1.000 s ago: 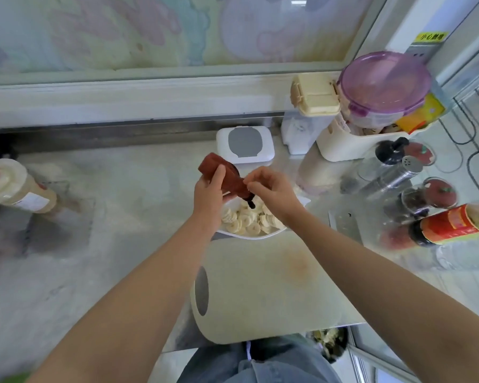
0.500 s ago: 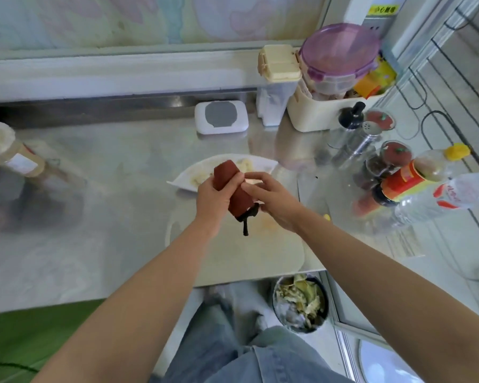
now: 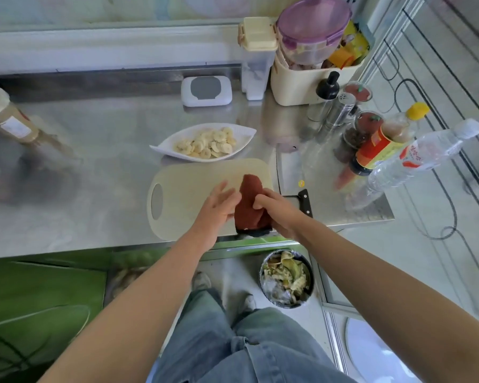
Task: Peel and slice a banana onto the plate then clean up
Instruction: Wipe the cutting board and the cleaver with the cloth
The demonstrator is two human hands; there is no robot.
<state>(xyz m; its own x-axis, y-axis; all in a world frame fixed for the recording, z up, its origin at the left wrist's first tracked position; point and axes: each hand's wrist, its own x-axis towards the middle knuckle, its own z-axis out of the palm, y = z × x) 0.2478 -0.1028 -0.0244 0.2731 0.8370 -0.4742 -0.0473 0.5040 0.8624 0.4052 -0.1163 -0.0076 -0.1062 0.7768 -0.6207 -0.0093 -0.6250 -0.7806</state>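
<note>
A: Where is the banana?

B: Already cut. The banana slices [image 3: 205, 145] lie heaped in the white leaf-shaped plate [image 3: 244, 132], which sits on the steel counter [image 3: 94, 161] just behind the cutting board [image 3: 183, 194]. I'd judge it is there to stay clear of the wiping.

A: And the hands?

B: Both are on a rust-red cloth [image 3: 250, 205] over the board's near right corner. The right hand [image 3: 281, 214] has its fingers curled round the cloth's right edge and holds it. The left hand [image 3: 219, 208] lies against the other side, fingers fairly straight and spread, steadying rather than gripping. It looks like the cloth is being bunched for a wipe.

A: The knife?

B: A cleaver [image 3: 291, 170] lies flat on the counter just right of the board, black handle toward the person, within easy reach.

A: The peel?

B: Scraps that look like peel fill a round bin [image 3: 312, 280] on the floor below the counter edge, so I'd say wiping the board remains
</note>
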